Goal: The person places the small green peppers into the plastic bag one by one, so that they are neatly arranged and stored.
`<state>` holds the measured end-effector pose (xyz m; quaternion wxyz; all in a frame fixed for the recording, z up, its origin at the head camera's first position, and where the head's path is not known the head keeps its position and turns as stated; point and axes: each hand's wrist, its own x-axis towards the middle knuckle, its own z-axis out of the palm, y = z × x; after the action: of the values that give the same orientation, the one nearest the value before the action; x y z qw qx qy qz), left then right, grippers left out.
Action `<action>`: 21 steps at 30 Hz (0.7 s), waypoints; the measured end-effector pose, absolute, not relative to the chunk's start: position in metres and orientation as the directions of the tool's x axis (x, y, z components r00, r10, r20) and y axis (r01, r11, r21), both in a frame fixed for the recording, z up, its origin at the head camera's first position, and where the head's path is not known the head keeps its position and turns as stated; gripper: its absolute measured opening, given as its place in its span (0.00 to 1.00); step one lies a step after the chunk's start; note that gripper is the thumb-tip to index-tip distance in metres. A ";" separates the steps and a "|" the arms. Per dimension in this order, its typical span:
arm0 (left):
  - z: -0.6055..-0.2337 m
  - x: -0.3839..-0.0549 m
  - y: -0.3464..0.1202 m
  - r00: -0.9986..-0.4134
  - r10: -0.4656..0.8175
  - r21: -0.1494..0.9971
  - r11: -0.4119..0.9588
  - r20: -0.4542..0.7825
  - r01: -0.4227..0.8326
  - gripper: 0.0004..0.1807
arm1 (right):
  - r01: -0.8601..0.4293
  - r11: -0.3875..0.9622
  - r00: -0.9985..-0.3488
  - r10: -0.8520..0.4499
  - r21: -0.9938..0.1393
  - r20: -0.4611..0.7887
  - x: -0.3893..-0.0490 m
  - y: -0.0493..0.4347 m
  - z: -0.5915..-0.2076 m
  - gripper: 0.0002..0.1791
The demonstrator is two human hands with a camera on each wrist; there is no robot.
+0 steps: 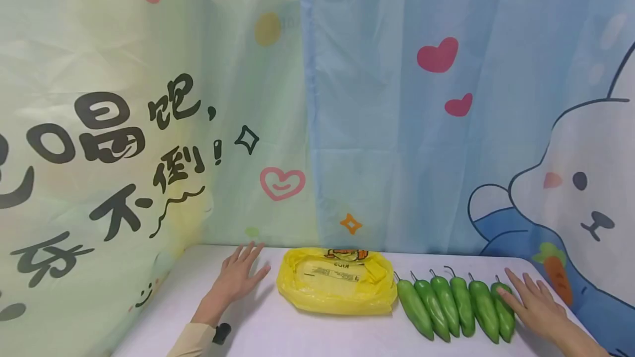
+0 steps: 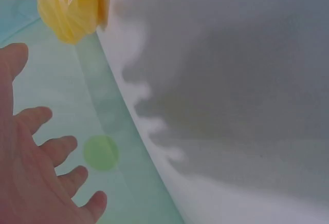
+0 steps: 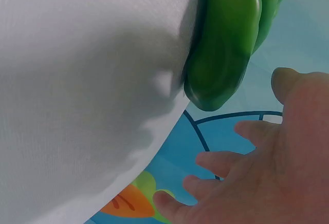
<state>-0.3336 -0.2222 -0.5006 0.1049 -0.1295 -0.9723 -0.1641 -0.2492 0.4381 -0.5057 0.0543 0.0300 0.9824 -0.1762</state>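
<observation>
The yellow bag (image 1: 339, 285) sat at twelve o'clock on the pale surface (image 1: 307, 337), close against its far edge, and six green peppers (image 1: 446, 304) lay in a row just beside it, toward three o'clock. The left hand (image 1: 239, 274) hung, fingers spread wide and gripping nothing, at the bag's nine o'clock, a strip of room between. The right hand (image 1: 541, 304), equally splayed and holding nothing, hovered at the row's three-o'clock end. Open surface stretched toward six o'clock from the bag.

And there's what looks like "KIDS" on the yellow bag (image 1: 337, 291), while black "喝饱," and "不倒!" shout from the curtain (image 1: 168, 59)!
</observation>
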 end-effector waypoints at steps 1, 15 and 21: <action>-0.501 -0.334 -0.222 -0.945 0.218 0.292 0.912 0.245 0.287 0.38 | 0.078 0.936 -0.992 0.039 -0.342 -0.118 -0.249 0.438 -0.506 0.47; -0.498 -0.334 -0.211 -0.949 0.244 0.301 0.906 0.202 0.297 0.38 | 0.086 0.932 -0.988 0.033 -0.351 -0.154 -0.250 0.438 -0.506 0.47; -0.497 -0.335 -0.206 -0.950 0.253 0.300 0.906 0.184 0.299 0.38 | 0.091 0.931 -0.987 0.036 -0.353 -0.159 -0.249 0.437 -0.508 0.47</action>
<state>-0.3346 -0.2059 -0.4973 0.0706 -0.1418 -0.9736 -0.1641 -0.2487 0.4368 -0.5075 0.0753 0.0323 0.9798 -0.1824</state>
